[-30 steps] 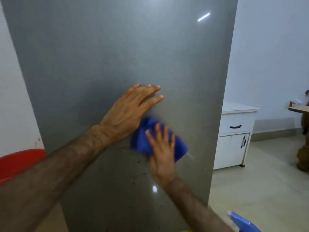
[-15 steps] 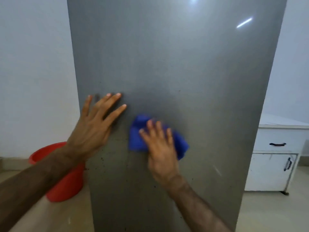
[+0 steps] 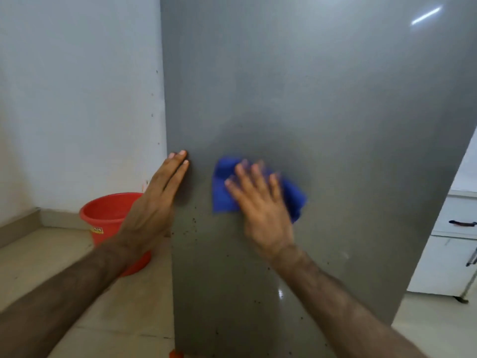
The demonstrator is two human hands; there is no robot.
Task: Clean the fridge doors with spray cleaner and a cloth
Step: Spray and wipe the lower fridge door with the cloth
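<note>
Cloth [image 3: 258,188] flat against fridge door [image 3: 322,104], mid-height, under my right hand [image 3: 263,210], fingers spread and pressing. Left hand [image 3: 157,202] braces the door's left edge, fingers straight. Dark specks lie below and left. Red bucket [image 3: 108,215] far left.

Right hand [image 3: 260,210] motion-blurred, covering the middle of the blue cloth [image 3: 223,187]. Fridge door [image 3: 322,99] cut off at the top and bottom edges of the frame. Red bucket [image 3: 108,215], left of the door, partly hidden by the left hand [image 3: 154,208] and forearm; its label unreadable. White cabinet [image 3: 449,264], right of the door, cropped by the frame edge.
</note>
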